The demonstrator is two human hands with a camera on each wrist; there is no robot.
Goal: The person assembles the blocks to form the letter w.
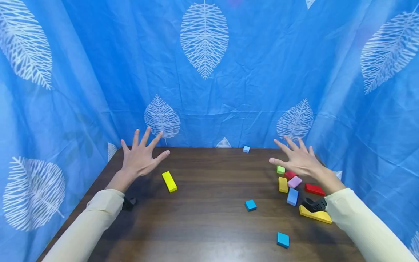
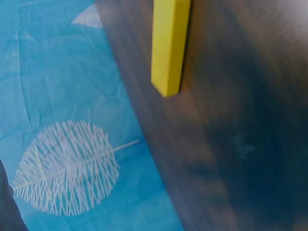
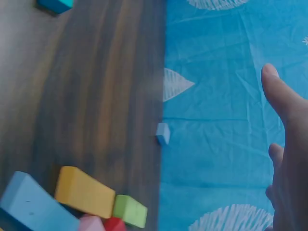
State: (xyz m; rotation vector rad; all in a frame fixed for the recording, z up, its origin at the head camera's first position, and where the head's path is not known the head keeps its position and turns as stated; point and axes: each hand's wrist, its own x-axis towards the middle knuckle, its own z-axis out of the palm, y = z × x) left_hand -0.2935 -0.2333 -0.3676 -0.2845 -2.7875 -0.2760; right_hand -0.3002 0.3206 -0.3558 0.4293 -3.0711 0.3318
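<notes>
My left hand (image 1: 139, 159) hovers over the left part of the table with its fingers spread, holding nothing. Nearest to it lies a bright yellow block (image 1: 169, 182), which also shows at the top of the left wrist view. On the other side, my right hand (image 1: 299, 160) is held up with fingers spread, and nothing is in it. Under and around it sit a green block (image 1: 280, 170), a red block (image 1: 289, 175) partly hidden, a pink block (image 1: 295, 182), an orange-yellow block (image 1: 283, 185), a blue block (image 1: 292, 197) and a long red block (image 1: 315, 189).
Beneath the right wrist is a long yellow block (image 1: 315, 215). Two flat teal-blue blocks (image 1: 250, 205) lie right of the middle of the brown table (image 1: 203, 218). A small light-blue block (image 1: 246, 149) stands at the far edge. Blue leaf-print curtains (image 1: 255, 72) surround the table.
</notes>
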